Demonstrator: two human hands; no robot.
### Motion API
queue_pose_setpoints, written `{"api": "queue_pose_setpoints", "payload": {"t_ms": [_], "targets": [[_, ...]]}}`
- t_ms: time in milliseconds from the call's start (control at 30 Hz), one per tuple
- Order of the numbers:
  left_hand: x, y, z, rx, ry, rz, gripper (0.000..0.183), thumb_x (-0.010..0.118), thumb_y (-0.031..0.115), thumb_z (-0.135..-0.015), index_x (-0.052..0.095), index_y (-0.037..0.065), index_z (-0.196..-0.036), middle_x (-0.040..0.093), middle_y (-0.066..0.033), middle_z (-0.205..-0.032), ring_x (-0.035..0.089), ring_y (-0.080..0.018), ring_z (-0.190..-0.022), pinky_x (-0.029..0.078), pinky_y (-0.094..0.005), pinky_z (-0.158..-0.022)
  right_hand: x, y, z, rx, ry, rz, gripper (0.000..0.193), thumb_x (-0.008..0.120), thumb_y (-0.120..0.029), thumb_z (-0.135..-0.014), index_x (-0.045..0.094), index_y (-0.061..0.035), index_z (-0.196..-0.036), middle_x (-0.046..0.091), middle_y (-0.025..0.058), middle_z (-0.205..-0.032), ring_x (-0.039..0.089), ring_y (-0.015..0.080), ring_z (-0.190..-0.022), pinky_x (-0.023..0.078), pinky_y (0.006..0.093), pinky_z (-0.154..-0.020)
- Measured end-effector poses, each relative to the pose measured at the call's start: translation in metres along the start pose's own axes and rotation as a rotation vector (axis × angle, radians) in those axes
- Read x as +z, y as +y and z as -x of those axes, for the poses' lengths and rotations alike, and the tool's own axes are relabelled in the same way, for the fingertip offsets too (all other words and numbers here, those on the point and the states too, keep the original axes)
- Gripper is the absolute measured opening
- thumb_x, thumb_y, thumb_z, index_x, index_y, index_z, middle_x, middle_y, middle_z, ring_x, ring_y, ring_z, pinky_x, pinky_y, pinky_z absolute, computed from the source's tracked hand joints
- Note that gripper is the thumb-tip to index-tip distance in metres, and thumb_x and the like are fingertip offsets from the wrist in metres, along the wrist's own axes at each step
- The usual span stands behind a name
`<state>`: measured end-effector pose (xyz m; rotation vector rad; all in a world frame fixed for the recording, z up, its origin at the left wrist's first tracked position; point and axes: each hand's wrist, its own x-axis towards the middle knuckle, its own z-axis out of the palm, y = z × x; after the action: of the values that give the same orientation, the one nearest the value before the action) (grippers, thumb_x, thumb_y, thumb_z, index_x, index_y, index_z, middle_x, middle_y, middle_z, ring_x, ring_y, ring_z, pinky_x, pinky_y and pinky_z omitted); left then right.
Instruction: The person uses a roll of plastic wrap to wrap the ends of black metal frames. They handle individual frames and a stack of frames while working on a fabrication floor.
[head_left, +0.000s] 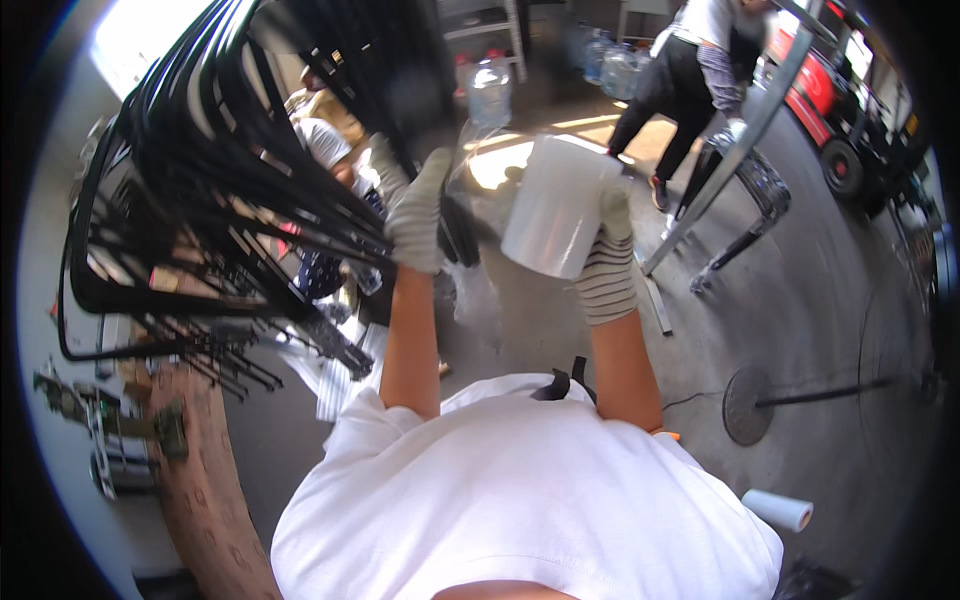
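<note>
A wide roll of clear stretch film (pixel 562 207) is held tilted in front of me. My right hand (pixel 612 245), in a striped pale glove, is closed on its right side; some fingers are hidden behind the roll. My left hand (pixel 413 215), gloved alike, is raised beside a large bundle of bent black metal tube frames (pixel 215 150). Its thumb and fingers stand apart, close to the tubes; whether they touch is unclear. Loose clear film (pixel 478 300) hangs between the bundle and the roll.
Beyond the bundle, another person (pixel 325 145) is partly hidden. A co-worker (pixel 690 70) bends over a black frame (pixel 750 190) at right, near a slanting metal bar (pixel 740 150). Further off are water bottles (pixel 490 90) and a red forklift (pixel 815 100). Another roll (pixel 778 510) lies lower right.
</note>
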<state>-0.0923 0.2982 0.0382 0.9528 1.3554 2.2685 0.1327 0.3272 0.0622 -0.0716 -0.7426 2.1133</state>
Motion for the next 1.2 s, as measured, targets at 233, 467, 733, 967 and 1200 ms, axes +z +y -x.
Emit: {"api": "queue_pose_setpoints", "payload": {"t_ms": [233,467,733,967,1200], "targets": [[0.011,-0.016,-0.017,-0.01,0.125,0.267,0.058,0.07,0.007,-0.068,0.04,0.01,-0.117,0.054,-0.0121,-0.098,0.055,-0.0194,-0.086,0.048,-0.0255,-0.074,0.001,0.002,-0.051,0.14,-0.157,0.026,0.075,0.069,-0.044,-0.066,0.042,0.0015,-0.119,0.051,0.0157,-0.113,0.05,0.027,-0.105,0.046,0.0375,-0.086],[0.022,0.009,-0.008,-0.044,0.207,0.299,0.03,0.067,0.014,-0.077,0.051,0.006,-0.101,0.058,-0.0018,-0.086,0.053,-0.0085,-0.073,0.045,-0.0195,-0.068,0.03,0.012,-0.089,0.045,-0.135,0.042,0.058,0.072,-0.032,-0.068,0.049,-0.0015,-0.112,0.054,0.008,-0.105,0.053,0.0212,-0.097,0.045,0.0342,-0.084],[0.016,0.004,-0.014,-0.064,0.152,0.329,0.018,0.063,0.015,-0.08,0.055,0.007,-0.094,0.057,0.0015,-0.081,0.053,-0.0055,-0.072,0.043,-0.0179,-0.065,0.009,0.023,-0.111,0.067,-0.167,0.049,0.062,0.073,-0.036,-0.067,0.05,-0.0015,-0.112,0.056,0.0091,-0.106,0.054,0.0245,-0.097,0.046,0.0382,-0.086],[0.024,0.0,-0.026,0.054,0.115,0.216,0.019,0.063,0.015,-0.079,0.058,0.005,-0.094,0.06,0.0001,-0.084,0.054,-0.0071,-0.075,0.043,-0.0209,-0.069,0.029,0.022,-0.116,0.083,-0.151,0.01,0.061,0.074,-0.035,-0.066,0.05,-0.0019,-0.111,0.056,0.0084,-0.104,0.056,0.0234,-0.094,0.048,0.0377,-0.084],[0.018,0.011,-0.004,0.064,0.06,0.219,0.022,0.062,0.015,-0.08,0.058,0.004,-0.098,0.06,0.0,-0.088,0.053,-0.0077,-0.078,0.042,-0.0212,-0.072,0.019,0.026,-0.122,0.145,-0.217,0.004,0.064,0.072,-0.037,-0.067,0.048,-0.0011,-0.113,0.055,0.0095,-0.107,0.054,0.0236,-0.097,0.046,0.0367,-0.086]]}}
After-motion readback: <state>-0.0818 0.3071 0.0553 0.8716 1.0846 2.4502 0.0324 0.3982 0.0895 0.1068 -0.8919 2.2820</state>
